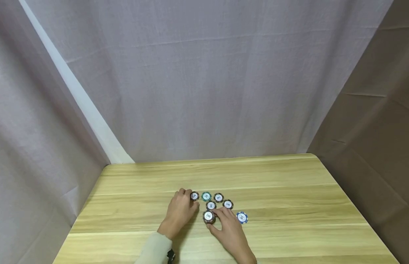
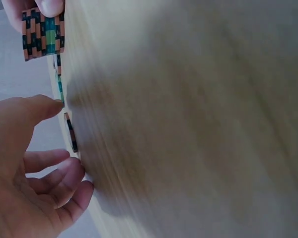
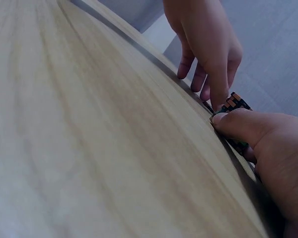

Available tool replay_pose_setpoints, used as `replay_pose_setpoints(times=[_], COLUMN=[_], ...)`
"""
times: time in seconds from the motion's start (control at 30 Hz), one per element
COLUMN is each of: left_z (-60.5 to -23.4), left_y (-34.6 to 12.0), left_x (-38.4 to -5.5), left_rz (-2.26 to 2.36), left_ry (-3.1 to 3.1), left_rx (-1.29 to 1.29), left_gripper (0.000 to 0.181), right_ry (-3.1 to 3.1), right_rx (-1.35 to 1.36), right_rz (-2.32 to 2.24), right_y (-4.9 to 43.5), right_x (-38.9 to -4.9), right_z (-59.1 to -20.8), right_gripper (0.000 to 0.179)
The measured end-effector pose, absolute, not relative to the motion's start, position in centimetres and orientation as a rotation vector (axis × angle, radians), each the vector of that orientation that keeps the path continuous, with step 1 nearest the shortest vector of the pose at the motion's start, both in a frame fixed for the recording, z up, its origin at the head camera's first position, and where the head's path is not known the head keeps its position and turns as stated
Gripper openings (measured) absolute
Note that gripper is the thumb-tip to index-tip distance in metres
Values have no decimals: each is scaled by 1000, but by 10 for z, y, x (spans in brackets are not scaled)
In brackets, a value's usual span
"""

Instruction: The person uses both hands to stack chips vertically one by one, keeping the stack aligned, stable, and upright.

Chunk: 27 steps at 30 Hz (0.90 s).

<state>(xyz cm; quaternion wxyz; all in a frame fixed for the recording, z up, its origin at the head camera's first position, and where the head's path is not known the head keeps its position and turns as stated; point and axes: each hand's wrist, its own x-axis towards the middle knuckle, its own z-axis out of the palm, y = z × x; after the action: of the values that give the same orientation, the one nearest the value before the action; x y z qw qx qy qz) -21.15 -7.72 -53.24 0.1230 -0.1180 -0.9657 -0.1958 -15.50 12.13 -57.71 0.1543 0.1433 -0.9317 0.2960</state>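
Observation:
Several poker chips lie near the front of the table. My right hand (image 1: 229, 229) holds a stack of poker chips (image 1: 209, 217) with thumb and fingers at its sides; the stack's sides are orange and black with one green layer (image 2: 50, 35). My left hand (image 1: 180, 211) rests around a black chip (image 1: 194, 196). In the left wrist view its thumb and curved fingers stand on either side of that chip (image 2: 70, 132), with gaps showing. A green chip (image 1: 206, 196) lies just right of it. The right wrist view shows the stack (image 3: 237, 102) partly hidden by my right thumb.
Flat dark chips lie beyond the stack: one close behind it (image 1: 211, 205), one farther back (image 1: 219, 198) and one to the right (image 1: 228, 204). A blue chip (image 1: 242, 217) lies right of my right hand. Grey curtains (image 1: 204, 91) stand behind the wooden table (image 1: 306, 205).

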Motion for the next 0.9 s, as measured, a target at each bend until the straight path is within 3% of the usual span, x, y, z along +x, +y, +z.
replay_pose_setpoints(times=[0.13,0.47,0.9], left_z=[-534,-534,-536], left_y=[-75,-74,-68], left_x=[-216,-218,-223], left_rz=[-559,-500,-299], left_ry=[-2848,-2820,-2865], left_rx=[-308,-337,-409], left_gripper=[44,22,25], right_ry=[-2667,-2669,-2695], right_rx=[416,408,403], right_rz=[837,854,854], right_y=[121,121,123], right_x=[-155,-155,-154], right_z=[-578,-576,-576], right_gripper=[47,47,45])
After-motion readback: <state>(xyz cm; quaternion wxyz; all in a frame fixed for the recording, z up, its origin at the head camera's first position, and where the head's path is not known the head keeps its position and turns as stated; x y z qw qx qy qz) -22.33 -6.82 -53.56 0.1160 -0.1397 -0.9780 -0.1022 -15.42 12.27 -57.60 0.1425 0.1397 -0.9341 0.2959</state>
